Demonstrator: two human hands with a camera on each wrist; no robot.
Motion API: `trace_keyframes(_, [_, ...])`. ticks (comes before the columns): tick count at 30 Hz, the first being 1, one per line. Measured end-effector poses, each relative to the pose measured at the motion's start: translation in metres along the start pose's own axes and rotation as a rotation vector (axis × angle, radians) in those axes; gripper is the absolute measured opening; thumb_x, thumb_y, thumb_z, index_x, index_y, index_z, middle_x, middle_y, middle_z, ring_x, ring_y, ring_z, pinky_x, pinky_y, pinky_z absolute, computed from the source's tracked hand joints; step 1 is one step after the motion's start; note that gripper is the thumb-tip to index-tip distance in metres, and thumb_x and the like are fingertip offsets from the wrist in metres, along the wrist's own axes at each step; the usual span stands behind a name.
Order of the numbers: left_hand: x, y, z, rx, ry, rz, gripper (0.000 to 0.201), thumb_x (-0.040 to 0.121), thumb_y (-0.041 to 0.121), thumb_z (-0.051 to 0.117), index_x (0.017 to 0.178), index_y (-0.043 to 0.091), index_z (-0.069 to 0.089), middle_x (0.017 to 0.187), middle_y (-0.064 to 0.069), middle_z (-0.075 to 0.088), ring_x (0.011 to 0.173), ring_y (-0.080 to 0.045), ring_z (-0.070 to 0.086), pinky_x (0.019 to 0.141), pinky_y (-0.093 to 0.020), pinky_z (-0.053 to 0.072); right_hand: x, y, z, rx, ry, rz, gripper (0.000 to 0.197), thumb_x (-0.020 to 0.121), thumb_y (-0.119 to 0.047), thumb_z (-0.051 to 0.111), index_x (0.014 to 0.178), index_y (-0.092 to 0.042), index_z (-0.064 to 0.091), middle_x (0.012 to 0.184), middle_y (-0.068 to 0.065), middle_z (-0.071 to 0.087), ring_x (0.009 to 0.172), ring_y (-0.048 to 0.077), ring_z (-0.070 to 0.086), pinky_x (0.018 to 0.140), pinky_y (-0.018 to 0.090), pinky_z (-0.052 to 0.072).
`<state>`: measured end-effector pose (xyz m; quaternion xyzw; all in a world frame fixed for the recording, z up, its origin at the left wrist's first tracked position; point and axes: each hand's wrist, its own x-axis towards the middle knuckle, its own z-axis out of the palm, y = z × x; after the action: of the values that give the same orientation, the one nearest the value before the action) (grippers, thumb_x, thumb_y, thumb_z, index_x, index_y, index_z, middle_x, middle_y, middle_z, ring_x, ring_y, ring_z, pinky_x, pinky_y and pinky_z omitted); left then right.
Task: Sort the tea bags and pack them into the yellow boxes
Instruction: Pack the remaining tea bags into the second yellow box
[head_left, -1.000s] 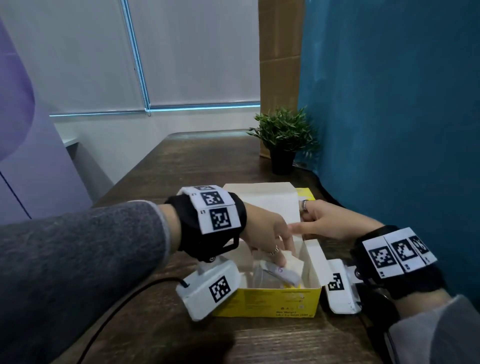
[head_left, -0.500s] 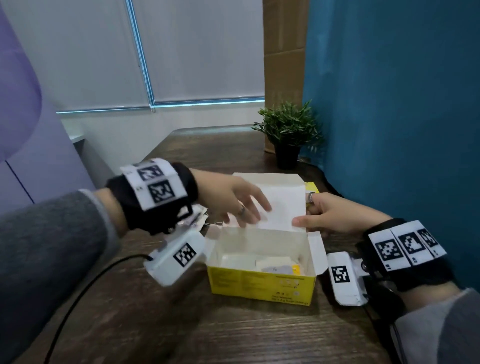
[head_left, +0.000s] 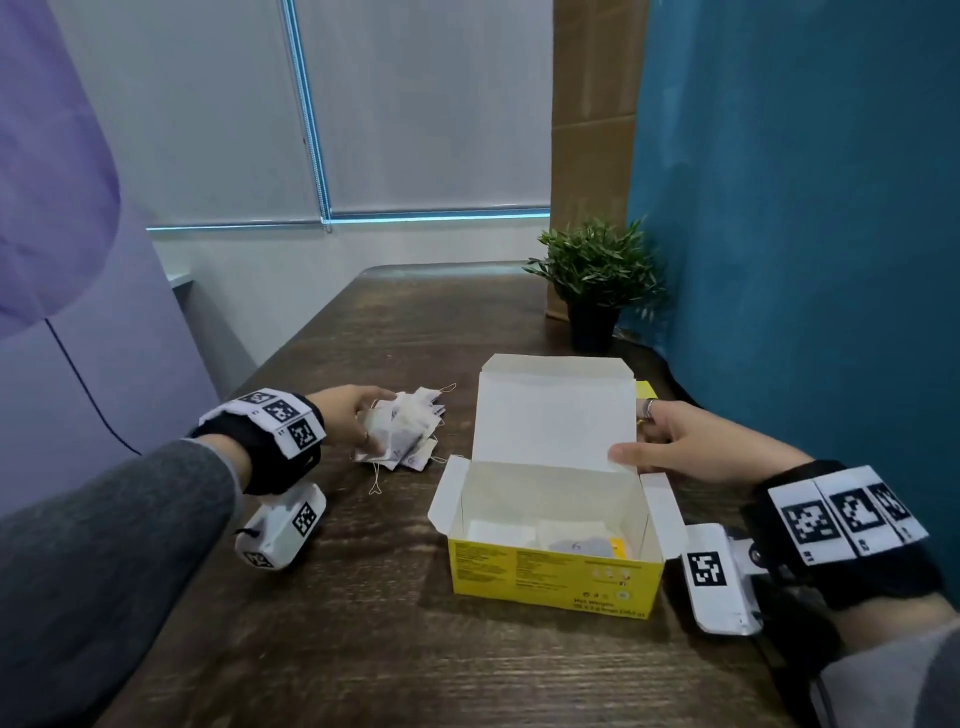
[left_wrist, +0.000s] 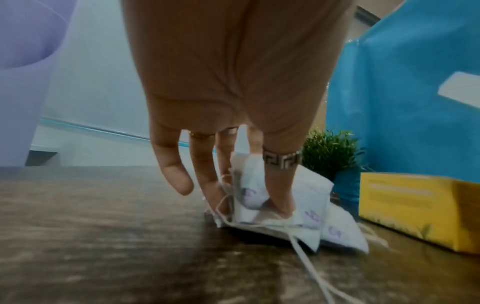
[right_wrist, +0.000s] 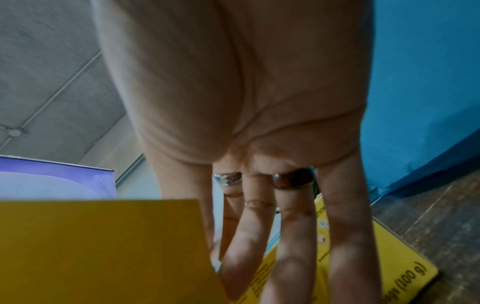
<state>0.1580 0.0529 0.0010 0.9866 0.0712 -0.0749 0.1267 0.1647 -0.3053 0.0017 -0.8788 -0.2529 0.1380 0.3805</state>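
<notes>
A: Head view. We log the open yellow cardboard box (head_left: 556, 577) near the middle of the dark wooden table (head_left: 363, 649), lid flap upright, a few flat white tea bags (head_left: 566, 540) on its floor. The left hand (head_left: 347, 415) is down on the loose pile of white paper tea bags with strings (head_left: 405, 431), left of the box and apart from it. The right hand (head_left: 680, 444) has its thumb on the inner face of the lid and the fingers behind it.

B: Agreed. Small green potted plant (head_left: 597, 283) at the far end, not involved. Left wrist view?

A: Thumb and fingers (left_wrist: 279, 197) curl onto one bag at the top of the pile (left_wrist: 306, 211) and pinch it. The little finger hangs free. Yellow box (left_wrist: 415, 207) sits off to the right.

B: Right wrist view: fingers (right_wrist: 293, 236) extended, nearly straight, lying along the yellow outer face of the lid (right_wrist: 103, 246). With the thumb opposite, we read that as a light pinch keeping the lid open. A second yellow carton (right_wrist: 376, 257) lies flat beyond the fingers.

A: Step in hand, in our judgement: picking the next bag. Packing is at an early stage, with much of the pile unsorted.

B: Next move calls for lifting one bag clear without dragging tangled strings, checking its mark, then carrying it right and into the box.
</notes>
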Motion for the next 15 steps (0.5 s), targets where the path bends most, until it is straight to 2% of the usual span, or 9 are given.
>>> trace_keyframes(2, [0.0036, 0.0012, 0.0038, 0.036, 0.017, 0.006, 0.075, 0.073, 0.018, 0.075, 0.138, 0.027, 0.039, 0.132, -0.008, 0.053, 0.115, -0.024, 0.053, 0.091, -0.027, 0.041, -0.0003, -0.0007, 0.0001, -0.003, -0.007, 0.001, 0.026, 0.089, -0.024, 0.061, 0.112, -0.034, 0.055, 0.113, -0.002, 0.07, 0.106, 0.02, 0.066, 0.098, 0.042, 0.048])
trace_keyframes(5, [0.0067, 0.0026, 0.0051, 0.053, 0.06, 0.047, 0.067, 0.07, 0.019, 0.077, 0.13, 0.025, 0.046, 0.115, -0.007, 0.055, 0.099, -0.019, 0.049, 0.078, -0.024, 0.038, -0.001, -0.0021, 0.0007, -0.021, -0.001, 0.002, 0.029, 0.089, -0.025, 0.061, 0.115, -0.035, 0.053, 0.113, -0.002, 0.07, 0.105, 0.017, 0.066, 0.098, 0.041, 0.049])
trace_keyframes(7, [0.0069, 0.0024, 0.0065, 0.053, 0.075, 0.074, 0.07, 0.067, 0.025, 0.079, 0.128, 0.031, 0.045, 0.111, -0.003, 0.045, 0.106, -0.021, 0.043, 0.082, -0.027, 0.037, -0.0013, -0.0026, 0.0007, -0.03, 0.004, 0.004, 0.028, 0.089, -0.025, 0.061, 0.114, -0.036, 0.053, 0.113, -0.003, 0.07, 0.104, 0.016, 0.066, 0.098, 0.042, 0.049])
trace_keyframes(10, [0.004, 0.0029, 0.0101, 0.077, 0.086, 0.11, 0.07, 0.066, 0.031, 0.08, 0.126, 0.037, 0.046, 0.129, -0.001, 0.04, 0.123, -0.026, 0.035, 0.098, -0.041, 0.038, -0.0017, -0.0032, 0.0008, -0.056, 0.008, 0.011, 0.029, 0.089, -0.029, 0.061, 0.116, -0.036, 0.053, 0.112, -0.006, 0.07, 0.106, 0.017, 0.066, 0.098, 0.046, 0.048])
trace_keyframes(13, [-0.0002, 0.007, 0.0117, 0.118, 0.164, 0.141, 0.06, 0.064, 0.037, 0.081, 0.116, 0.038, 0.052, 0.134, 0.004, 0.035, 0.124, -0.023, 0.032, 0.099, -0.045, 0.034, -0.0029, -0.0045, 0.0007, -0.066, -0.003, 0.009, 0.027, 0.089, -0.029, 0.06, 0.114, -0.038, 0.053, 0.113, -0.012, 0.068, 0.107, 0.009, 0.064, 0.1, 0.042, 0.047])
trace_keyframes(15, [-0.0007, 0.0091, 0.0115, 0.091, 0.193, 0.188, 0.054, 0.065, 0.03, 0.08, 0.111, 0.038, 0.052, 0.127, 0.006, 0.038, 0.121, -0.019, 0.035, 0.097, -0.044, 0.034, -0.0031, -0.0046, 0.0005, -0.071, -0.005, 0.005, 0.025, 0.09, -0.029, 0.059, 0.112, -0.039, 0.052, 0.114, -0.015, 0.067, 0.107, 0.006, 0.063, 0.101, 0.039, 0.047])
